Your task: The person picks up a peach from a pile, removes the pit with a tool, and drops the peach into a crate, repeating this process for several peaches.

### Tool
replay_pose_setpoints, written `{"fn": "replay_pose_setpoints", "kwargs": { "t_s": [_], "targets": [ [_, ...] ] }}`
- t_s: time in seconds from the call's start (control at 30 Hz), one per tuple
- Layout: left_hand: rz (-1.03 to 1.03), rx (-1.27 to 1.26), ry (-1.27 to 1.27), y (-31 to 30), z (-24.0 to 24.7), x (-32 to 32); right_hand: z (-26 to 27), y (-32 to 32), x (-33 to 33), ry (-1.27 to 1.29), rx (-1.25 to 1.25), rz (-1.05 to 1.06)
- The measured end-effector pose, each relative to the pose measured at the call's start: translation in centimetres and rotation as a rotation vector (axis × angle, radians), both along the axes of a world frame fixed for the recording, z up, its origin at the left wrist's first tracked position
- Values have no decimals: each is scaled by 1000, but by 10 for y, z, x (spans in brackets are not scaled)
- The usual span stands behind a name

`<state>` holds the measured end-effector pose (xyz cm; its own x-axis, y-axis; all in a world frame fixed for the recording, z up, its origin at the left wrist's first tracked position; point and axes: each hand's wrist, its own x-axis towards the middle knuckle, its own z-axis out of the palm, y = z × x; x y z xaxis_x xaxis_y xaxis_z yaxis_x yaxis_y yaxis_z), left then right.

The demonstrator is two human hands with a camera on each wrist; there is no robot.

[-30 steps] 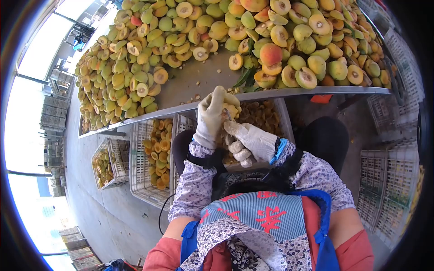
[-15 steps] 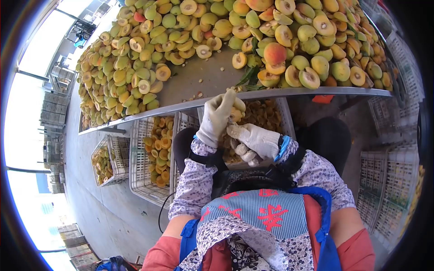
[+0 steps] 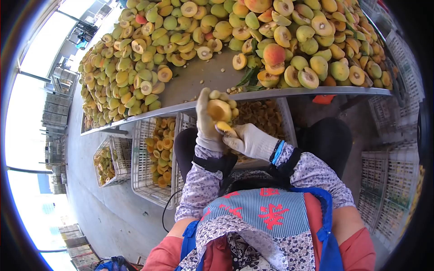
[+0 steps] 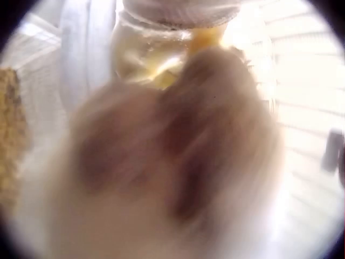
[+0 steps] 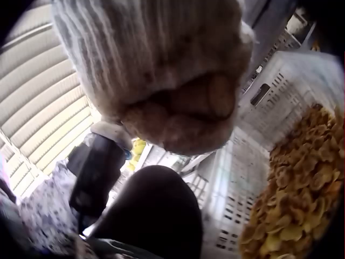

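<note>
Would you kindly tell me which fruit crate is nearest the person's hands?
The crate between the knees: left hand and right hand overlap it in the head view; other crates stand farther aside.

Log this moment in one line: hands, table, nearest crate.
left hand: holds hollowed fruit half | right hand: grips yellow fruit piece | table: piled fruit, many halved | nearest crate: fruit pieces

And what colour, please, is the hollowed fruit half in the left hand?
The hollowed fruit half looks orange-yellow inside, clearest in the head view.
</note>
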<state>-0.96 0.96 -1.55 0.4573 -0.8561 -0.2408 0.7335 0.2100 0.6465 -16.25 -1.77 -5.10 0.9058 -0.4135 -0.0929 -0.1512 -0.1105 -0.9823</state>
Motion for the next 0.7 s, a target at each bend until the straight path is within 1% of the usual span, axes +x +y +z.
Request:
{"fn": "replay_pose_setpoints", "kwargs": {
  "t_s": [0.03,0.07,0.1,0.17,0.2,0.23,0.3,0.33,0.37,0.4,0.43,0.47,0.5,0.57,0.67,0.7],
  "targets": [
    [48,-65,79,3,-5,12,-3,1,-3,-21,-275,-10],
    [144,-51,21,11,-1,26,18,-3,-3,426,-318,77],
    [239,-45,-34,20,6,46,14,-6,-7,470,-362,44],
    [294,22,-297,71,26,106,3,-12,-19,552,-440,-22],
    [404,280,-582,91,18,142,12,-13,-20,527,-398,-109],
    [509,542,-865,100,9,166,14,-15,-19,490,-387,-152],
    [546,688,-1215,93,17,169,17,-17,-17,416,-360,-232],
    [562,756,-1390,85,24,170,15,-16,-13,421,-388,-259],
    [443,647,-1262,61,38,150,11,-14,-11,383,-396,-264],
    [357,576,-1257,31,56,112,6,-14,-9,347,-407,-266],
    [179,442,-1361,3,47,110,3,-14,-8,310,-416,-270],
    [111,380,-1546,-28,45,96,2,-13,-8,304,-445,-269],
    [-29,427,-1499,-57,53,72,0,-14,-9,316,-455,-266],
    [-138,331,-1776,-123,5,76,-2,-16,-11,344,-471,-267],
    [-567,512,-1962,-163,1,47,6,-21,-14,315,-460,-302],
    [-634,541,-2049,-169,3,43,6,-23,-14,330,-463,-304]
  ]
}}
